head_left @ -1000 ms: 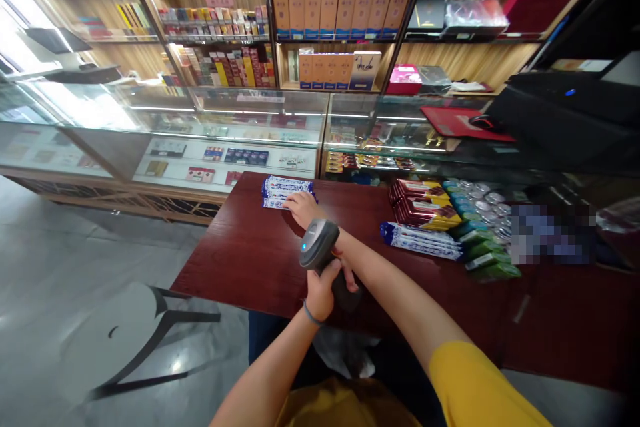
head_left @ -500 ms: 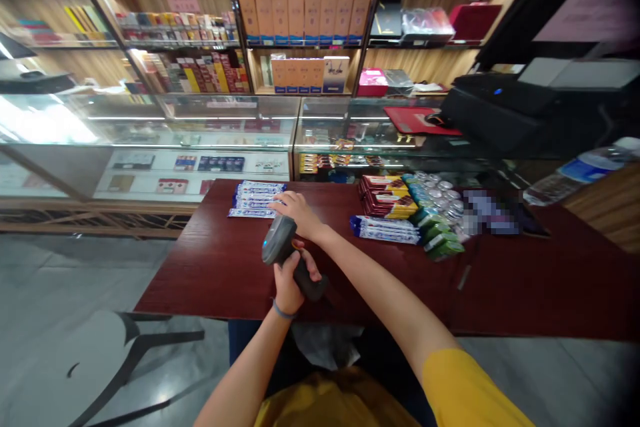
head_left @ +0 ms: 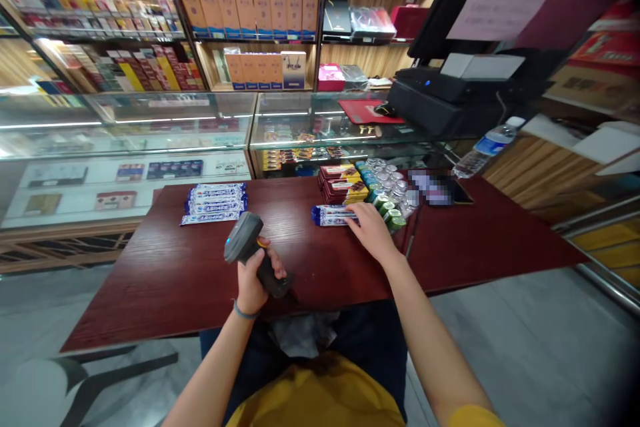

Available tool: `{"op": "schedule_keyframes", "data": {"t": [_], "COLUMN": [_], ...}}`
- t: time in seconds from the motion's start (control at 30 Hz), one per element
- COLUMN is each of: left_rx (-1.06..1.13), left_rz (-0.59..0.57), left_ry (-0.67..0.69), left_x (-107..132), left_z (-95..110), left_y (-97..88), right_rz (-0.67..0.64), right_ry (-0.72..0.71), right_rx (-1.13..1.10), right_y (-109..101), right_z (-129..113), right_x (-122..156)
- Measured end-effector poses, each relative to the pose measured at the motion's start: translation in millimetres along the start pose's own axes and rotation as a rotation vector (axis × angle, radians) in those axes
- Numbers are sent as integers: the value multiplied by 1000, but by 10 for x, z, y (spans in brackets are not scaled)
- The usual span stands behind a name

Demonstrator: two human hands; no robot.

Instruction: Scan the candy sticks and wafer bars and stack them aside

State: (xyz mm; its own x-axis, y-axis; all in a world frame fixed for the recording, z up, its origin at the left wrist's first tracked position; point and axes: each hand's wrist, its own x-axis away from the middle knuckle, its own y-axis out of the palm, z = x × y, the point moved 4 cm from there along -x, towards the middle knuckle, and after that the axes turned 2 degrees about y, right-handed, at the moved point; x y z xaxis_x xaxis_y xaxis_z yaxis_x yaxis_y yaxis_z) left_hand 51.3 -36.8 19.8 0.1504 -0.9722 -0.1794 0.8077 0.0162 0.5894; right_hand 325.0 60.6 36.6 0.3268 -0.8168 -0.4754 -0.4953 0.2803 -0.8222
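Note:
A dark grey barcode scanner [head_left: 243, 237] with a small blue light is held by its handle in my left hand [head_left: 255, 280], above the table. My right hand [head_left: 373, 233] lies over the right end of a row of blue-and-white packets [head_left: 330, 215], thumb and fingers apart and touching the top of them. Another stack of similar blue-and-white packets [head_left: 215, 203] lies at the table's left. Behind my right hand sit brown-and-yellow biscuit boxes [head_left: 345, 181]. Beside them are silver-topped containers [head_left: 387, 177] and green packs [head_left: 391, 213], partly covered by the hand.
The dark red table [head_left: 165, 280] stands before a glass display counter [head_left: 200, 120]. A water bottle [head_left: 487, 147] stands at the back right, near a black printer-like machine [head_left: 430, 103]. A grey chair [head_left: 45, 380] is at lower left. Stocked shelves [head_left: 250, 40] line the back.
My right hand has left the left stack of packets and moved right to the other row. The view has turned right. My left hand still holds the scanner.

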Motion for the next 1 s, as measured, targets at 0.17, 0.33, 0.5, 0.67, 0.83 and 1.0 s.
{"op": "schedule_keyframes", "data": {"t": [0.17,0.33,0.5,0.67,0.83,1.0], "left_rx": [-23,-19,-14,-18,-11,5], "left_rz": [-25,-23,-17,-3,-6,-6], "left_ry": [-5,12,14,13,8,11], "left_x": [12,12,9,15,13,15], "left_z": [10,27,35,23,8,14], "left_y": [28,31,38,33,18,19], "right_rz": [-88,-114,-113,-50,30,-165], "right_ry": [-22,-19,-4,34,119,457], "right_rx": [100,151,87,-123,-471,-1592], "right_y": [71,130,106,-38,-116,173], "right_z": [111,122,112,27,-233,-567], "right_x": [146,137,164,141,-186,-542]}}
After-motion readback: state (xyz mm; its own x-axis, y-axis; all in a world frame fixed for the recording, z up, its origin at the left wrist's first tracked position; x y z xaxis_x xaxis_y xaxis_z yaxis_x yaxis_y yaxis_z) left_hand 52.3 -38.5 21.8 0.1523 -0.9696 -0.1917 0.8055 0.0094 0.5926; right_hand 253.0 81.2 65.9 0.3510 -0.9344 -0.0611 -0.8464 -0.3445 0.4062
